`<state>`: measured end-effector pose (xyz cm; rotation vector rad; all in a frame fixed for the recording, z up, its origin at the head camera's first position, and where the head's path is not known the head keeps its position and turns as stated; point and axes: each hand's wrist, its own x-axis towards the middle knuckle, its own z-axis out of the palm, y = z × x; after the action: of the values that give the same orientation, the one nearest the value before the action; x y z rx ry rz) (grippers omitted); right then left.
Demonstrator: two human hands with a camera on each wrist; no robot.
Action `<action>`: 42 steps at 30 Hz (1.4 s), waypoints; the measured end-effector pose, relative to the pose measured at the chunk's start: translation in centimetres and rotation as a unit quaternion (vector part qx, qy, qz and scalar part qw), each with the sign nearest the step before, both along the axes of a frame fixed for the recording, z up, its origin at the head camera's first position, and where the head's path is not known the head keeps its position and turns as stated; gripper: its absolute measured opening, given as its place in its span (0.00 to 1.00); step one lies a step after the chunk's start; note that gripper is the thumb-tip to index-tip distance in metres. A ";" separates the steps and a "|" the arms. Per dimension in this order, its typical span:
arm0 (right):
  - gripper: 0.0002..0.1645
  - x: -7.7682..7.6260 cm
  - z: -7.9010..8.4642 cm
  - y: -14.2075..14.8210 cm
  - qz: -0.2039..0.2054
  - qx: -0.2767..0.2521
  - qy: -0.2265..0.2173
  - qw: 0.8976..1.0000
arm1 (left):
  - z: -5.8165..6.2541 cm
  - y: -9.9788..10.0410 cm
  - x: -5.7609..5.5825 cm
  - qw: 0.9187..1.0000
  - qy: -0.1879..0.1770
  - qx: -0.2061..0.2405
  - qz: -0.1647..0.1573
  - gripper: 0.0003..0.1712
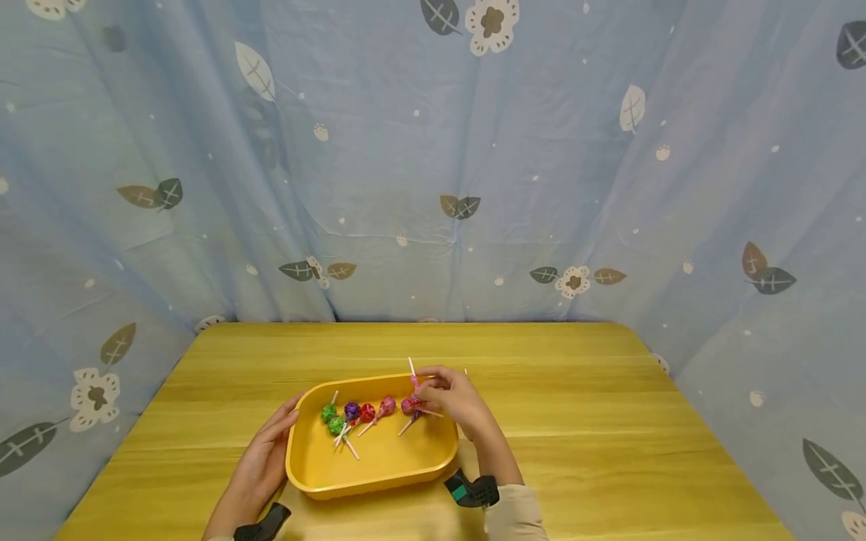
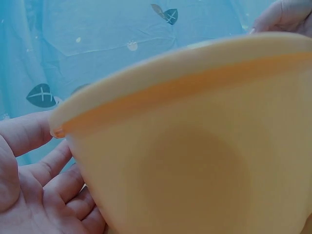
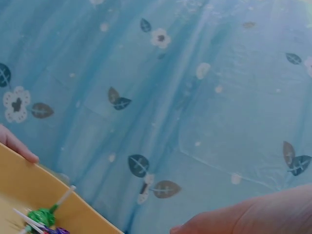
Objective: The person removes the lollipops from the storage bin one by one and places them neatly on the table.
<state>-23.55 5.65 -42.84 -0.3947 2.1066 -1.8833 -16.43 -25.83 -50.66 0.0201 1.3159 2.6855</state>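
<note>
My right hand (image 1: 455, 398) reaches over the right end of a yellow plastic tub (image 1: 379, 475). Its thumb and fingers pinch a pink-wrapped lollipop (image 1: 415, 382) whose white stick points up. Right below those fingertips lie a pinkish lollipop (image 1: 407, 406) and a purple one, partly hidden by the hand. My left hand (image 1: 260, 458) rests along the tub's left outer wall, its fingers extended and touching near the rim, as the left wrist view shows too. Inside the tub's left half lie green lollipops (image 1: 336, 426), a purple lollipop (image 1: 352, 410), a red lollipop (image 1: 367, 412) and a pink lollipop (image 1: 387, 406).
The tub stands on a yellow wood-grain table (image 1: 595, 436), toward its front edge. Behind the table and along both sides hangs a blue curtain (image 1: 379, 150) printed with leaves and flowers. A white stick end (image 1: 465, 372) shows just beyond the right hand.
</note>
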 end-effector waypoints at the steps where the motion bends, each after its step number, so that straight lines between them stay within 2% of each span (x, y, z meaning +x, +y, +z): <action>1: 0.22 -0.1 0.0 0.3 -0.004 0.000 0.000 1.000 | 0.0 0.0 0.0 1.000 0.001 0.002 -0.001 0.17; 11: 0.25 -1.2 -0.4 2.7 -0.039 -0.018 0.001 0.999 | -0.3 -0.3 -0.1 0.997 0.049 0.034 -0.048 0.20; 27: 0.23 -2.0 -1.6 5.0 -0.132 -0.028 -0.019 0.991 | -0.1 0.0 -0.1 0.999 0.013 -0.040 0.000 0.15; 31: 0.22 -2.2 -1.9 5.7 -0.154 -0.035 -0.030 0.987 | -0.1 0.0 -0.2 0.998 -0.008 -0.054 0.013 0.14; 34: 0.22 -2.4 -2.3 6.1 -0.169 -0.032 -0.036 0.984 | -0.1 0.0 -0.2 0.998 -0.014 -0.056 0.014 0.15; 38: 0.22 -2.5 -2.6 6.5 -0.184 -0.020 -0.040 0.982 | -0.2 -0.1 -0.2 0.999 0.005 -0.047 0.003 0.16; 42: 0.22 -2.9 -3.0 6.9 -0.203 -0.014 -0.050 0.978 | -0.2 0.0 -0.1 0.999 0.001 -0.045 0.007 0.15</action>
<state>-26.46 12.59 -45.87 0.1377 2.2217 -2.0952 -16.57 -25.86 -50.84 0.0036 1.4421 2.6353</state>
